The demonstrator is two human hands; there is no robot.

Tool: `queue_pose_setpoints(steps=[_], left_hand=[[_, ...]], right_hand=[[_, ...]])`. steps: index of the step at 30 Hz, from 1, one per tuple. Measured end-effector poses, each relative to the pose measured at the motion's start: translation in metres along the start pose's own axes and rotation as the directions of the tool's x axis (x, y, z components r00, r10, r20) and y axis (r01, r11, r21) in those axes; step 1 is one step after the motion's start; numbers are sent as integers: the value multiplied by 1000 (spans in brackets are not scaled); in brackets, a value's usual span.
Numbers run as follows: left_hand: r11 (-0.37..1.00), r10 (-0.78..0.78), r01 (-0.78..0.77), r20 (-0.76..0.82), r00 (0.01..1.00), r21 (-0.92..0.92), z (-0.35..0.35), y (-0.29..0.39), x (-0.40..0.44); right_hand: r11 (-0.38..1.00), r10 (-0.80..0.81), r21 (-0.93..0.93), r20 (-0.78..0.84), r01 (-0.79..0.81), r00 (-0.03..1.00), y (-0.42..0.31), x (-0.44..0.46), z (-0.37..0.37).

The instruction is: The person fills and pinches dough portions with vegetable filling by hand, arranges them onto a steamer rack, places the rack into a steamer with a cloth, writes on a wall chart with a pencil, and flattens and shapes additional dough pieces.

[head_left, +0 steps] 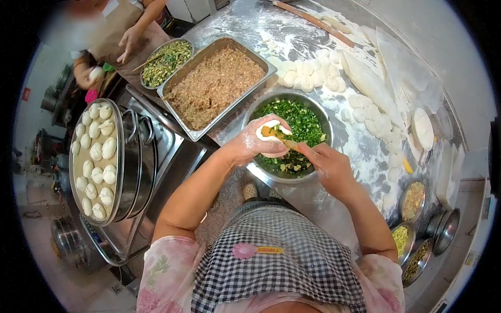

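My left hand (251, 142) is cupped round a white dough wrapper (275, 125), holding it over the near left rim of a steel bowl of chopped greens (302, 117). Closed on the handle of a flat wooden spatula (293, 145) is my right hand (327, 164). The spatula's tip rests inside the wrapper, where a little green filling shows. Behind the bowl, to the left, stands a steel tray of minced filling (216, 78).
A round steamer (123, 172) of shaped buns stands left. Dough rounds (305, 73) and a rolling pin (313, 23) lie on the floured table. Small filling bowls (412, 202) sit right. At upper left, a co-worker's hands (128, 44) are near another greens bowl (166, 63).
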State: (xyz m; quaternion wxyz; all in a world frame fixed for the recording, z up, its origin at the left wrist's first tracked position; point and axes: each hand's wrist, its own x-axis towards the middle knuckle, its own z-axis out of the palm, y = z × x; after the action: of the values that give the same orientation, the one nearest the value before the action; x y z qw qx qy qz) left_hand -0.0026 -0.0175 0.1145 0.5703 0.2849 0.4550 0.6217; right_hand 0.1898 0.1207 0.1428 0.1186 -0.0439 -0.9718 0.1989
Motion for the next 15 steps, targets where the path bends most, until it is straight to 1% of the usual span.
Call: queue_pose_setpoints(steps=[2,3,5,6,8,9,10,11,14,15], left_hand=[[998,-1,3,-25,1000,69,-9,-12,1],[986,18,-10,-51,999,164,-12,-13,1],[987,30,-7,-143,989,161,-22,-17,4],[988,33,-3,-188,982,156,-25,-19,4],[987,53,-19,-207,977,159,-27,-22,6],[986,69,-32,-221,973,166,-26,-23,7],[983,87,-45,-237,968,178,-25,-22,7],[984,34,11,-251,967,175,-25,-16,5],[969,114,-41,-295,949,242,-31,-21,8],[983,106,-57,-284,953,176,-28,-20,7]], right_hand=[[996,52,-71,105,-44,993,0,3,-4],[995,85,-69,96,-78,992,3,1,-8],[987,143,-79,77,-137,987,14,-1,-18],[989,135,57,-22,-133,991,13,0,-19],[944,159,320,-219,-83,963,9,2,-17],[984,136,133,-100,-122,986,17,-2,-10],[990,132,-59,21,-131,991,29,-7,4],[962,148,-248,138,-111,979,37,-10,13],[923,323,-262,123,-283,938,37,-5,-2],[949,281,-178,94,-261,955,30,-4,-6]])
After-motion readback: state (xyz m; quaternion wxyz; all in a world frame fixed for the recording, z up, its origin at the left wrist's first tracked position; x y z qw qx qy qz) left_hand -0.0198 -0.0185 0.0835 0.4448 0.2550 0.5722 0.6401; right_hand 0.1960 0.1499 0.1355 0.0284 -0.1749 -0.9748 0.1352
